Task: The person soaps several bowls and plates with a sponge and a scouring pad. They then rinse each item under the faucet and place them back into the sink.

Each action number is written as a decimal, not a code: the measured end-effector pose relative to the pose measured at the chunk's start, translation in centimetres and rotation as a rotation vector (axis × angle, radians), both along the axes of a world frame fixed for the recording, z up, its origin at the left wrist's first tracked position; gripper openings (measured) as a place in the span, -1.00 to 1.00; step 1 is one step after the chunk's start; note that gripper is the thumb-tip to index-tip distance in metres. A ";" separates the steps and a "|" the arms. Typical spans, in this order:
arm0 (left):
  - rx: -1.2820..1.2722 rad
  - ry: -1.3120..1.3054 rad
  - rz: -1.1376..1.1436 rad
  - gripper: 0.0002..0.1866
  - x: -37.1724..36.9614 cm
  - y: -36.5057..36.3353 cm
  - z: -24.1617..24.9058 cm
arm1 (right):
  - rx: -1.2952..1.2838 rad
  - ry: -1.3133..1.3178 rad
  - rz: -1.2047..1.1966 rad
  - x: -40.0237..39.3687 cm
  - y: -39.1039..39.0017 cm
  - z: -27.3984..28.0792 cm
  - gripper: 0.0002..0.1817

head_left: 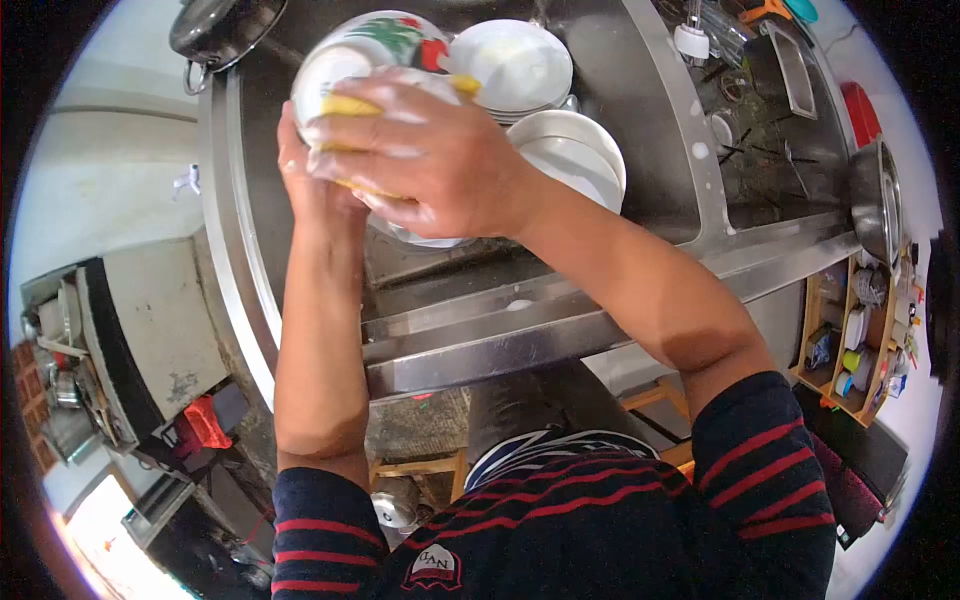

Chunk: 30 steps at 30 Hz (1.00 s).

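Observation:
My left hand (297, 165) grips a white bowl (385, 35) with a green and red printed pattern. The bowl is tipped so its base ring faces me, above the left sink basin. In my right hand (440, 160) a yellow sponge (348, 104) covered in white foam is pressed against the bowl. Suds coat the right fingers. Beyond my right wrist, a stack of white plates (512, 62) and a white bowl (610, 150) stand in the basin. White dishware partly hidden by my hands lies below them.
The steel sink's front rim (490, 350) runs before my body. A dark metal pot (225, 35) sits at the upper left. Right of the divider (695, 130), the other basin holds a rectangular metal tray (790, 70) and utensils. A steel bowl (876, 200) rests at the far right edge.

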<state>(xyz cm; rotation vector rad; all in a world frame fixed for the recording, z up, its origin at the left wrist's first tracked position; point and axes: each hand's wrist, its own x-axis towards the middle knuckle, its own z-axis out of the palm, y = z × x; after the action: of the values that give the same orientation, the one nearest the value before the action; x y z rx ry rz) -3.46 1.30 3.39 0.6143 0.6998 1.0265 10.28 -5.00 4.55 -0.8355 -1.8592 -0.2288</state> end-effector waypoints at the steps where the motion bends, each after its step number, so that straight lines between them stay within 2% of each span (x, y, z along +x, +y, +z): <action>1: 0.023 -0.059 -0.038 -0.45 -0.3 0.4 -0.2 | 0.064 -0.050 0.001 -0.1 0.5 -0.2 -0.56; 5: -0.164 -0.144 0.011 -0.49 2.2 -0.6 0.3 | -0.048 0.101 -0.156 2.6 0.4 0.8 -0.58; 7: -0.233 -0.102 0.052 -0.57 2.8 -1.2 0.8 | -0.219 0.406 -0.112 3.7 0.7 0.8 -0.58; 8: -0.237 -0.102 0.052 -0.57 2.9 -1.4 0.7 | -0.224 0.406 -0.113 3.8 0.8 0.8 -0.58; 10: -0.253 -0.118 0.105 -0.57 2.8 -1.6 0.8 | -0.596 0.947 -0.128 3.6 1.1 1.3 -0.57; 11: -0.253 -0.114 0.105 -0.57 2.6 -1.4 0.6 | -0.596 0.951 -0.126 3.5 1.2 1.0 -0.57; 13: -0.258 -0.094 0.144 -0.49 2.2 -0.7 0.3 | 0.010 0.304 -0.264 3.1 1.3 -0.4 -0.58; 14: -0.236 -0.078 0.161 -0.49 1.7 -0.5 0.3 | -0.100 0.260 -0.225 2.5 1.4 -1.2 -0.61; 15: -0.213 -0.062 0.175 -0.48 1.4 -0.3 0.6 | -0.099 0.263 -0.227 1.5 1.2 -1.3 -0.61; 16: -0.190 -0.094 0.152 -0.47 0.9 0.3 0.8 | -0.060 0.132 -0.173 0.3 0.6 -1.2 -0.62; 17: -0.109 0.037 0.171 -0.45 0.4 -0.2 0.6 | -0.022 -0.001 -0.117 -0.6 0.3 -1.2 -0.63; 18: -0.095 0.077 0.123 -0.45 -0.9 0.7 -0.6 | -0.023 0.001 -0.116 -1.0 0.4 -1.5 -0.63; 19: -0.080 0.116 0.076 -0.45 -1.6 1.1 -0.7 | 0.006 -0.108 -0.013 -1.3 0.4 -1.7 -0.62; 20: -0.080 0.117 0.078 -0.45 -1.8 1.0 -1.1 | 0.035 -0.215 0.089 -1.5 0.5 -1.9 -0.62; 21: -0.067 0.117 0.113 -0.45 -1.2 0.0 0.1 | 0.036 -0.213 0.091 -1.2 0.5 -1.7 -0.62; 23: -0.056 0.111 0.157 -0.45 -0.4 -0.3 0.9 | 0.082 -0.150 -0.071 0.1 0.5 -0.6 -0.68; 24: -0.103 -0.018 0.130 -0.45 0.1 0.3 0.9 | 0.148 -0.073 -0.169 0.4 1.1 -0.3 -0.75; 25: -0.148 -0.148 0.103 -0.44 0.4 0.5 0.9 | 0.148 -0.079 -0.161 1.0 1.2 0.1 -0.75; 27: -0.128 -0.153 0.096 -0.47 0.9 -0.5 1.2 | -0.305 0.529 -0.207 2.5 0.8 0.7 -0.61; 28: -0.068 -0.051 0.140 -0.50 1.3 -0.9 1.6 | -0.303 0.524 -0.207 3.3 0.9 0.6 -0.61; 30: 0.016 0.143 0.253 -0.51 2.1 -1.4 2.1 | -0.616 0.831 -0.087 4.3 1.1 0.4 -0.63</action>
<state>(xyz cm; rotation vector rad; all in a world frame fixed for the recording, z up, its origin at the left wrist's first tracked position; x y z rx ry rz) -1.38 -0.08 5.49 0.6282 0.9120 1.2312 14.55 -3.90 4.92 -1.1919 -1.0910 0.5949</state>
